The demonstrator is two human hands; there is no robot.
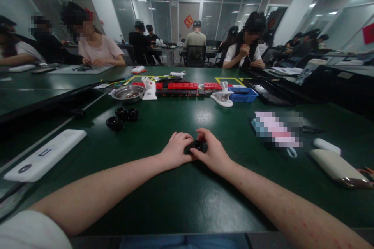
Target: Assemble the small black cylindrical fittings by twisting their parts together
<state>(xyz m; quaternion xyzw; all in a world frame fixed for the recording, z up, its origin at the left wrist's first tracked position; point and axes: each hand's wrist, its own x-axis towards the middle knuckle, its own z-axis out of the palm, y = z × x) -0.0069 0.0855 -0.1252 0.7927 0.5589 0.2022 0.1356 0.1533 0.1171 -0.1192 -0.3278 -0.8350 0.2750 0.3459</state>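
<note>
A small glossy black round part point(197, 145) with a ring-like top sits low at the table surface between my hands. My left hand point(177, 149) rests on the table with its fingers bent against the part's left side. From the right, the thumb and curled fingers of my right hand point(212, 151) close around the same part. The fingers cover some of its sides. Farther left on the table, a little group of similar black round parts point(114, 123) stands close together.
A metal bowl point(127, 94) of small pieces, white clip stands point(223, 95), a red strip point(182, 86) and a blue tray point(243, 94) line the back. A white power bank-like device point(46, 155) lies left; a beige pouch point(340, 166) lies right. People sit beyond.
</note>
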